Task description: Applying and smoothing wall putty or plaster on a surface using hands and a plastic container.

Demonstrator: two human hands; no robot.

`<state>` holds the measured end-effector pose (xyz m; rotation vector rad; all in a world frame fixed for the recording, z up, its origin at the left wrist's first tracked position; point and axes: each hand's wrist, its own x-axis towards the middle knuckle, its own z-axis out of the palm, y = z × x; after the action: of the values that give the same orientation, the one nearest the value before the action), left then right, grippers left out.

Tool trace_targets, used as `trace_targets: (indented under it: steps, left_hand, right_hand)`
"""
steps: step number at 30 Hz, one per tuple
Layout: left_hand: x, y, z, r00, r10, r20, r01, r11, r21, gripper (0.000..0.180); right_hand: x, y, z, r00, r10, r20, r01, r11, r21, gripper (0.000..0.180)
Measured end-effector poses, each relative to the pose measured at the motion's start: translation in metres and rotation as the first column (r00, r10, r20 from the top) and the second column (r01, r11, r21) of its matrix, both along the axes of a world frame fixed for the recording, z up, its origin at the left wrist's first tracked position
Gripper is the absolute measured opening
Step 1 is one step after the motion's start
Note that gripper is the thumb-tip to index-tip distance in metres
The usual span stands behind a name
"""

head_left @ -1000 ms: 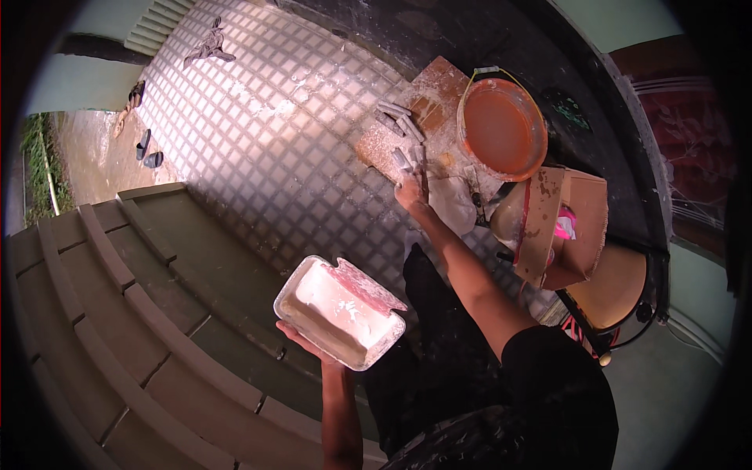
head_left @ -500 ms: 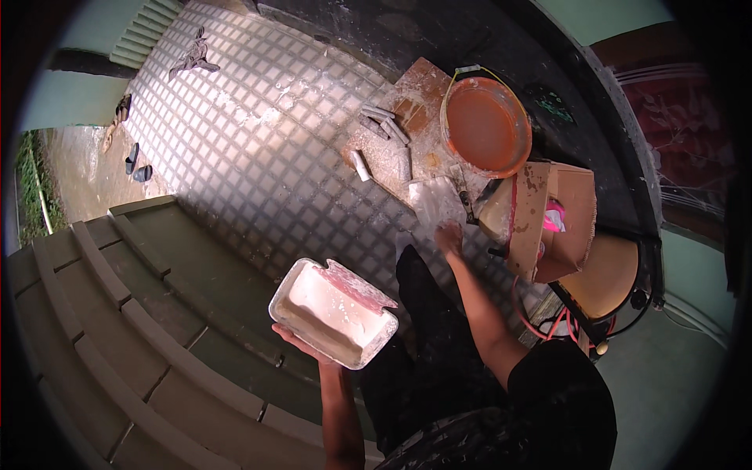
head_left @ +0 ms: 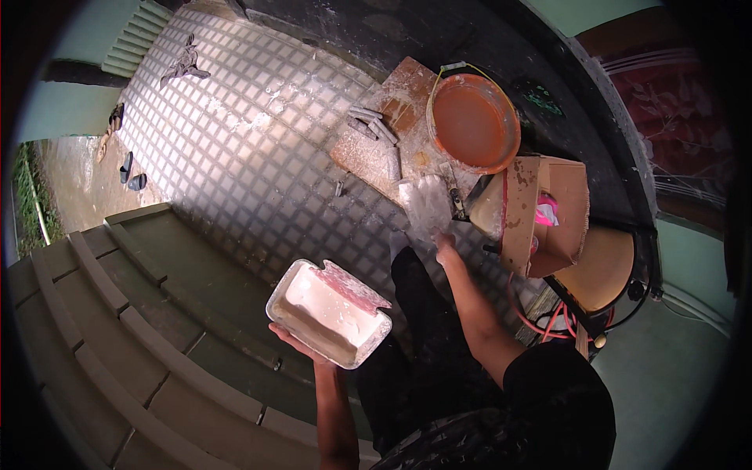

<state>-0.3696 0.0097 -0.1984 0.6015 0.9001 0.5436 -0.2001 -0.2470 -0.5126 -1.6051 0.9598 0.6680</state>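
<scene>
My left hand grips a white rectangular tub from below at its near left side. White paste coats its inside, and a flat pinkish-red piece smeared with white lies along the far right rim. My right hand reaches forward, its fingers closed on the near end of a whitish, translucent, crumpled plastic bag. The bag hangs at the near edge of a dusty board on the floor. What the bag contains cannot be made out.
Several grey-white rolls lie on the board beside an orange bucket of cloudy liquid. A cardboard box and a chair stand at the right. A short piece lies on the tiles. Brown stepped slabs fill the lower left.
The view has shifted slightly. My right hand has drawn the bag a little nearer. A pale roll at the board's left edge has gone from there; a short piece now lies on the tiles.
</scene>
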Motion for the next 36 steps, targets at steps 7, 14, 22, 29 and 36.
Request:
trace_targets:
  steps: [7, 14, 22, 29, 36]
  left_hand:
    - [-0.007, -0.002, -0.016, 0.998, 0.013, -0.067, 0.001, 0.981, 0.196, 0.084]
    - [-0.029, 0.017, -0.058, 0.985, 0.003, 0.174, 0.031, 0.980, -0.194, 0.090]
    - [0.005, 0.049, -0.103, 0.761, 0.057, 0.647, 0.242, 0.900, -0.363, 0.094]
    - [-0.026, 0.091, -0.209, 0.782, 0.104, 0.614, 0.214, 0.881, -0.422, 0.091]
    - [-0.038, 0.124, -0.293, 0.814, 0.104, 0.572, 0.211, 0.864, -0.458, 0.097]
  right_hand:
    - [-0.005, 0.035, 0.035, 0.991, 0.114, -0.074, -0.108, 0.992, 0.071, 0.036]
    - [-0.053, 0.099, 0.046, 0.210, 0.973, -0.099, -0.691, 0.219, 0.689, 0.040]
    - [-0.012, 0.111, -0.172, -0.207, 0.965, -0.161, -0.959, -0.233, -0.164, 0.035]
    - [0.034, 0.183, -0.253, -0.293, 0.937, -0.191, -0.893, -0.340, -0.296, 0.042]
    - [0.052, 0.243, -0.361, -0.245, 0.955, -0.166, -0.911, -0.286, -0.297, 0.048]
